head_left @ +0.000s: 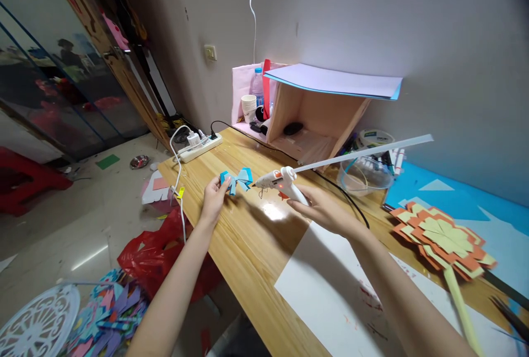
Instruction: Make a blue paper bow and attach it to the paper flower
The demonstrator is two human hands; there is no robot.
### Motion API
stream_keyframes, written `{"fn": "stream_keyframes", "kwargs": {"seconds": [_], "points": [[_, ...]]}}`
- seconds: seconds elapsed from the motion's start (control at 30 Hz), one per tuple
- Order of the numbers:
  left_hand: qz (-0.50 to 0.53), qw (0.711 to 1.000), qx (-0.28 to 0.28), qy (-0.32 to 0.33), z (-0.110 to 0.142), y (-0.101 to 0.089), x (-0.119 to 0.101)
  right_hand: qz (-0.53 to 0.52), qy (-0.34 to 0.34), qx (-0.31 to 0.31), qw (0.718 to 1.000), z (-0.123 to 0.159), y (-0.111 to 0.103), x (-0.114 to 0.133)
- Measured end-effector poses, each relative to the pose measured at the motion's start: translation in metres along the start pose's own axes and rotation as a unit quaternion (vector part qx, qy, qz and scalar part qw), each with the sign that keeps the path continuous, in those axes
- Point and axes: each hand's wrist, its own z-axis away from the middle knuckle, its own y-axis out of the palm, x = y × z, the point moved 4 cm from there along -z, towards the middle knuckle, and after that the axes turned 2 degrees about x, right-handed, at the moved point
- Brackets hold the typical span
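Note:
Near the left edge of the wooden table [231, 241], my left hand [214, 198] pinches a blue folded paper bow [243, 179] by its left side. My right hand [316, 205] is wrapped around the handle of a white hot glue gun [281, 180]. A long translucent glue stick [367, 152] juts from the gun's back end. The gun's nozzle points left, right beside the bow's right loop; whether it touches the paper I cannot tell. A small red light shows on the gun's body.
Behind my hands are a white power strip [200, 149], a box shelf [318, 120] and a clear tub of pens [363, 172]. White paper [326, 285] and an orange-and-yellow paper flower [444, 236] lie to the right. A black cable [347, 197] crosses the table.

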Motion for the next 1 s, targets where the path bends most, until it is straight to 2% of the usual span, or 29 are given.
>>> {"fn": "stream_keyframes", "kwargs": {"seconds": [0.23,0.4,0.5,0.63,0.8,0.93,1.0], "points": [[-0.006,1.000,0.015,0.002,0.000,0.001,0.002,0.001,0.010,-0.048,0.999,-0.002,0.000,-0.002],[-0.006,1.000,0.021,-0.004,0.001,0.002,0.004,0.009,0.012,-0.057,0.998,-0.003,-0.002,-0.007],[-0.004,1.000,0.021,-0.008,0.001,0.002,0.004,0.005,0.004,-0.082,0.997,-0.002,-0.006,-0.008],[0.002,1.000,0.017,-0.014,0.001,0.001,0.004,-0.016,0.027,-0.115,0.993,0.002,-0.015,-0.012],[0.022,0.999,0.013,-0.029,0.000,0.000,0.005,-0.013,0.022,-0.042,0.999,0.004,-0.017,-0.009],[0.044,0.998,0.019,-0.049,0.000,0.000,0.007,-0.008,-0.010,0.033,0.999,0.002,-0.005,-0.001],[0.053,0.997,0.020,-0.056,-0.001,0.000,0.008,-0.019,-0.022,0.044,0.999,0.001,0.001,0.003]]}}
